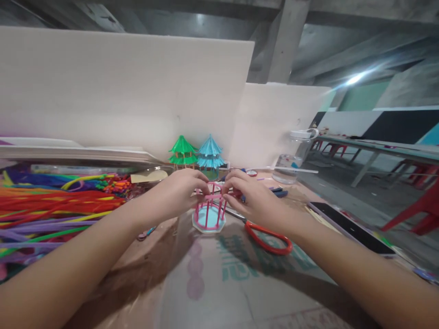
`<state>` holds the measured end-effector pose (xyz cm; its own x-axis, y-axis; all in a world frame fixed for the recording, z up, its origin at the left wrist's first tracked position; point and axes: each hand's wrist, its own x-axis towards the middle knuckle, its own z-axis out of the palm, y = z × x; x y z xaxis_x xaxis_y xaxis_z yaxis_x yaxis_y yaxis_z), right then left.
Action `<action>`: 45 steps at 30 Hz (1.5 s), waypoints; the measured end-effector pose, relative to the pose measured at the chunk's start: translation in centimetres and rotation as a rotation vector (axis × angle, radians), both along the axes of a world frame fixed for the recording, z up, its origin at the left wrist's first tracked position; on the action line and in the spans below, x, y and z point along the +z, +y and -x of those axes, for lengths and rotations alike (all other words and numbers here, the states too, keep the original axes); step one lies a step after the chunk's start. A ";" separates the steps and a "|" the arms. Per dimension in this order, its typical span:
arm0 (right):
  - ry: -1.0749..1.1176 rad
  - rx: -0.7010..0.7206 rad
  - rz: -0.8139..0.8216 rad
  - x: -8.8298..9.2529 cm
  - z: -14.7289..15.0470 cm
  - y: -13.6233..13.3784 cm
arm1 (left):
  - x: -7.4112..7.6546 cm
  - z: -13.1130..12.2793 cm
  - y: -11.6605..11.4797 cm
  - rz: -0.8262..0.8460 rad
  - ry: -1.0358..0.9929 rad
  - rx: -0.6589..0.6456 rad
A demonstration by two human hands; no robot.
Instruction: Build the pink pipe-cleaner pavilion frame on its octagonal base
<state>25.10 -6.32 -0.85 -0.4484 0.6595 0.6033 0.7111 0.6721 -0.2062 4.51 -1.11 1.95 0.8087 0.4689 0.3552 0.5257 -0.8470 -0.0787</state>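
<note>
A small pink pavilion frame (207,218), built of thin posts with a ring round the top, stands on a pale blue eight-sided base. My left hand (181,189) pinches the left side of its top ring, thumb and fingers together. On the opposite side, my right hand (248,194) has its fingers closed on the same ring. Both fingertips partly hide the ring. Just right of the base lies a pair of scissors (269,240) with red handles, blades toward the frame and partly covered by my right hand.
Behind the frame stand a green pavilion model (183,151) and a blue pavilion model (210,153). Colourful pipe cleaners (58,205) fill the left side. A clear water jug (290,160) and a phone (350,228) are on the right. White boards (120,91) rise behind.
</note>
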 end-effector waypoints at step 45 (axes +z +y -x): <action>-0.089 -0.079 -0.002 -0.4 -0.2 0.3 | -0.5 -0.2 0.4 -0.008 -0.025 -0.004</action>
